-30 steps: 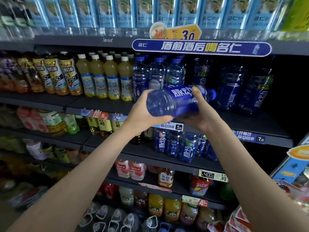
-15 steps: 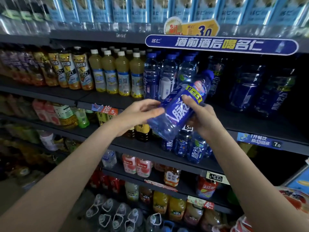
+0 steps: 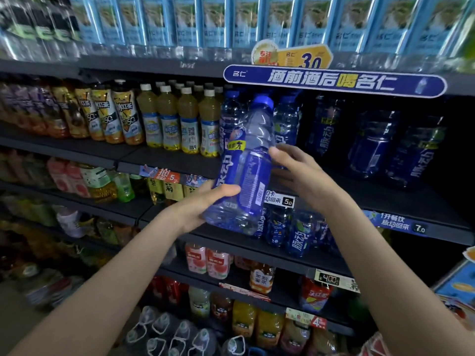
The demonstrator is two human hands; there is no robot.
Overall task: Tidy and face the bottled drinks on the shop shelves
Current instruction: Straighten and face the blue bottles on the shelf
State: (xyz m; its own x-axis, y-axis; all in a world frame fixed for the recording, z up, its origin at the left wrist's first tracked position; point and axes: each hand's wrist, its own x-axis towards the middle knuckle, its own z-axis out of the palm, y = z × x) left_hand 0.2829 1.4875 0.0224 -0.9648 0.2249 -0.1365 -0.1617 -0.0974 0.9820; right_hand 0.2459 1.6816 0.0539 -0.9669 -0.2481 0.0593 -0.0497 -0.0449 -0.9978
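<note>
Held bottle: we have a blue bottle [image 3: 244,173] in front of the second shelf [image 3: 164,160], nearly upright, cap tilted slightly right – clear liquid inside, blue cap on, blue wrap label turned partly sideways to us.
Left hand: our left hand [image 3: 203,209] grips the lower part of the bottle, thumb across the front of the label, fingers behind it.
Right hand: our right hand [image 3: 295,170] is at the bottle's right side at mid-height, fingertips touching the label; fingers loosely bent – we can't tell whether it really clamps.
Same shelf, behind: a row of matching blue bottles [image 3: 285,122] with blue caps, just behind the held one; larger dark-blue bottles [image 3: 372,145] further right.
Same shelf, left: white-capped bottles of yellow drink [image 3: 167,119], then black-capped bottles of brown tea [image 3: 123,111].
Shelf above: clear bottles with light-blue labels [image 3: 213,19]; blue banner [image 3: 334,82] on its edge.
Shelf below: smaller blue bottles [image 3: 300,235] under the held one, price tag [image 3: 280,199] reading 5.0.
Lower shelves: pink, orange and yellow drinks, blurred.
</note>
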